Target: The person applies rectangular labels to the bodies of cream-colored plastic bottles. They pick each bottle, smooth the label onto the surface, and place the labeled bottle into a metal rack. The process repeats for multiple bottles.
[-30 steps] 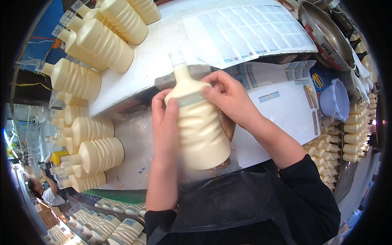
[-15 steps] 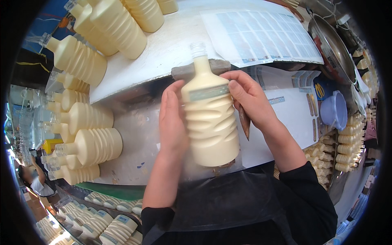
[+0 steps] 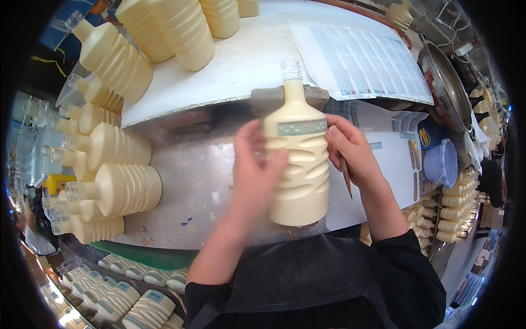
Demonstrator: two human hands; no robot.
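A cream ribbed bottle (image 3: 298,203) with a clear threaded neck stands tilted in front of me, its upper part against a grey cloth-like rest (image 3: 263,101). A patterned blue-green label strip (image 3: 298,128) runs across its shoulder. My right hand (image 3: 353,151) is closed around a slim brown pointed tool (image 3: 346,178), with thumb and fingertips at the label's right end. Beside the bottle's left side is my left hand (image 3: 252,167), blurred, its thumb apart from the fingers and over the bottle's front. Whether its thumb touches the bottle I cannot tell.
Several unlabelled cream bottles (image 3: 129,189) lie at the left, and more stand on the white raised board (image 3: 246,49). A label sheet (image 3: 361,60) covers its right part. A lavender bucket (image 3: 441,162) and a metal pan (image 3: 446,82) are at the right.
My left hand has turned, bringing its thumb across the bottle's front. My right hand stays by the label's right end. The whole view has shifted slightly.
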